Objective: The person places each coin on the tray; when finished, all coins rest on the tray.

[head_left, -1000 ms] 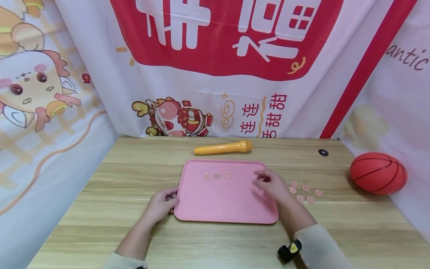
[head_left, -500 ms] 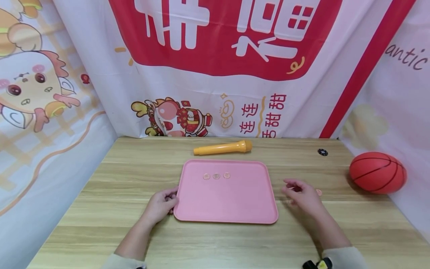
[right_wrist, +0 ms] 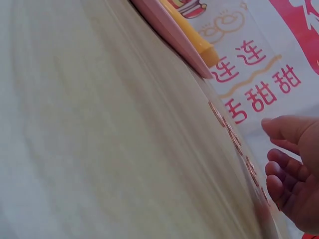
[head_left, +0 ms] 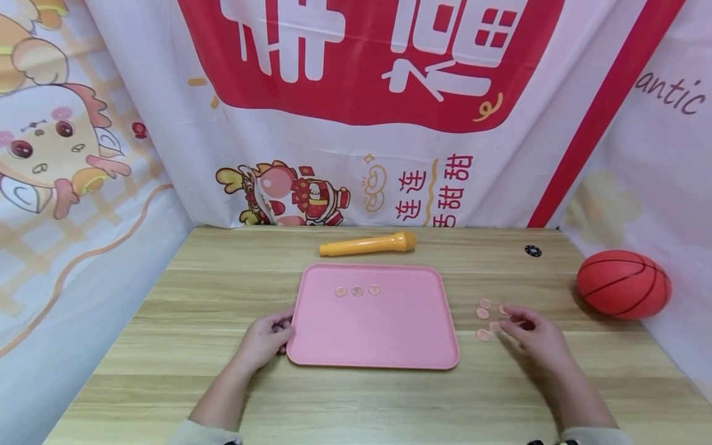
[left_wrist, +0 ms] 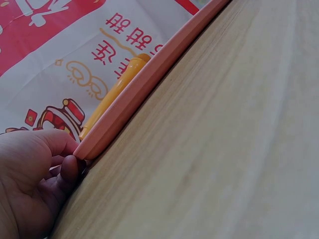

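My left hand (head_left: 269, 337) holds the left edge of a pink tray (head_left: 372, 334), fingertips and thumb at its rim; the left wrist view shows this grip close up. On the tray, toward the back, three small copper-coloured coins (head_left: 358, 291) lie in a row. To the tray's right, more such coins (head_left: 483, 313) are spread on the wooden table. Over the right side of this group hovers my right hand (head_left: 536, 337), covering part of the table there. In the right wrist view its thumb and loosely bent fingers (right_wrist: 281, 174) stand apart, with nothing visible between them.
Behind the tray lies a yellow toy microphone (head_left: 367, 245). A black-and-white round chip (head_left: 533, 251) sits at the back right, and a red toy basketball (head_left: 624, 284) by the right edge. Printed cloth (head_left: 311, 136) hangs behind the wooden table (head_left: 222, 266).
My right hand has moved from above the tray's right side rightward to the loose coins. One coin now lies on formerly bare wood at the group's front left. The left hand keeps its place.
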The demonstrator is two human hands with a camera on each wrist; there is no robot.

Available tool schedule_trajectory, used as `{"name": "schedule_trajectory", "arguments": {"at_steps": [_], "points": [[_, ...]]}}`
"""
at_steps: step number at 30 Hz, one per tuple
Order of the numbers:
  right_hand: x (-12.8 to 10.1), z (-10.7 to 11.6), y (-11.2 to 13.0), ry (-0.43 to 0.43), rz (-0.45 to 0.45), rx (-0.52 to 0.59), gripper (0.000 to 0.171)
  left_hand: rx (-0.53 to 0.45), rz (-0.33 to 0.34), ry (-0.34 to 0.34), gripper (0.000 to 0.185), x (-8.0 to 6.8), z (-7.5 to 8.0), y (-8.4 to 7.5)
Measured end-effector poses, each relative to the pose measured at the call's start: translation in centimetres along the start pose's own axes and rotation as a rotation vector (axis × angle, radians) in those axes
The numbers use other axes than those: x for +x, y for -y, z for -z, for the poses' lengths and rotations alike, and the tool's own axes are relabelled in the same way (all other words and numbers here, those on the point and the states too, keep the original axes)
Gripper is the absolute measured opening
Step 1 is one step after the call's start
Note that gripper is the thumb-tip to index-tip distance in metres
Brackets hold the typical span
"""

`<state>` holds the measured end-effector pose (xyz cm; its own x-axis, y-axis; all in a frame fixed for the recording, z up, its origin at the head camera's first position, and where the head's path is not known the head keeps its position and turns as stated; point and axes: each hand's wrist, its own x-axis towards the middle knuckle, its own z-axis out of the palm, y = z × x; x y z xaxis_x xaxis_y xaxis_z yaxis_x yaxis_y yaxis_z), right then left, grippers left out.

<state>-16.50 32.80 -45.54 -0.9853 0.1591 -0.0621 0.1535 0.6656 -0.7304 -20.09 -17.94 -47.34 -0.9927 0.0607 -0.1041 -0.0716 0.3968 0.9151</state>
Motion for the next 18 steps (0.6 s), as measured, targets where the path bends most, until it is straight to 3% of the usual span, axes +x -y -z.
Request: {"name": "schedule_trajectory", "arguments": {"at_steps": [6,13,18], "points": [[0.2,0.6,-1.4,-0.004,0.035,-0.094,0.054,0.001,-0.004,-0.001,0.046,0.1,0.0,0.1],[0.7,0.8,-2.0,0.058,-0.063,-0.113,0.06,0.001,-0.003,-0.002,0.046,0.1,0.0,0.2],[0.9,1.0,-2.0,0.069,-0.081,-0.132,0.06,-0.001,-0.004,-0.005,0.046,0.1,0.0,0.3]]}}
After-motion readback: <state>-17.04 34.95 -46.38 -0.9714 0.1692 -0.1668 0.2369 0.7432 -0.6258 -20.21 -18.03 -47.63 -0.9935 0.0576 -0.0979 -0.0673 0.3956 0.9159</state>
